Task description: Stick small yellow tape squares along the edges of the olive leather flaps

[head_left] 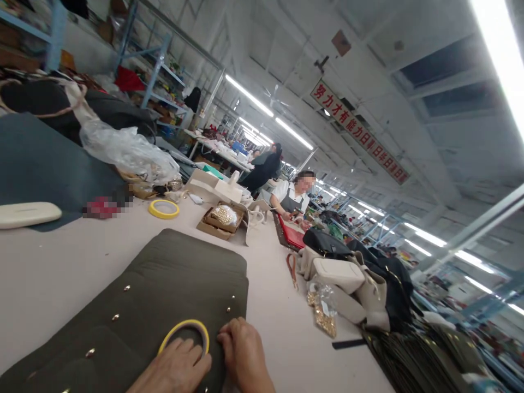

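Note:
A dark olive panel (184, 267) lies flat in front of me, with several small gold studs set along its sides. My left hand (176, 367) rests over it, fingers curled on a roll of yellow tape (168, 337) that stands tilted on the panel. Beside it, my right hand (244, 355) is closed at the panel's right edge, its fingertips pressed together near a stud. What those fingertips pinch, if anything, is too small to make out.
Another yellow tape roll (164, 208) lies farther back, near an open cardboard box (219, 221) of gold hardware. To the right are a plastic bag of gold parts (325, 314), cream and black bags (339, 273) and stacked olive pieces (403, 355). A co-worker (292, 196) sits beyond.

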Demonstrator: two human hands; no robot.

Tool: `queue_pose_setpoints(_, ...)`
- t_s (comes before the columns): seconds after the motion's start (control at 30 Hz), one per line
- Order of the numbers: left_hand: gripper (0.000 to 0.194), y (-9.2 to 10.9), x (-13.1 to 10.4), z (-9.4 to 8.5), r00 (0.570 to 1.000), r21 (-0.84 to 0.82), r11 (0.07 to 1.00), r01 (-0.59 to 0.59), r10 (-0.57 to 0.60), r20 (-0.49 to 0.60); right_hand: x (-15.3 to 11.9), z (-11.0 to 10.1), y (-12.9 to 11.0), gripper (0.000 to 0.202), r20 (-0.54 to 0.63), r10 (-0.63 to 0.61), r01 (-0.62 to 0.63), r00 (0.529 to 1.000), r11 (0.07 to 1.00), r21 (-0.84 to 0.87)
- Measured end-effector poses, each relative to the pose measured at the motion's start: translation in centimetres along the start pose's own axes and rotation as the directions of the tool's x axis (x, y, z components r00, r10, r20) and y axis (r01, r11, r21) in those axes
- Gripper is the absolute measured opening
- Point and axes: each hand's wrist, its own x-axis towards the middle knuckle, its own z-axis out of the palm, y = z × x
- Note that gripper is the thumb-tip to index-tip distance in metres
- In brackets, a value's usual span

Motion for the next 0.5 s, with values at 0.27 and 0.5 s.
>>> queue_pose_setpoints(0.27,0.021,-0.7,-0.2,-5.3,0.996,-0.155,0.985,-0.082,0.077,-0.038,-2.1,-1.4,0.1,0.018,-0.065,0.082,-0.043,0.995,0.883,0.467)
queue_pose_setpoints(0.5,0.046,-1.4,-0.7,-4.6,0.971,-0.228,0.963,-0.144,0.093,-0.219,-4.1,-2.7,-2.5,0.019,-0.158,-0.134,0.197,0.978,0.843,0.501)
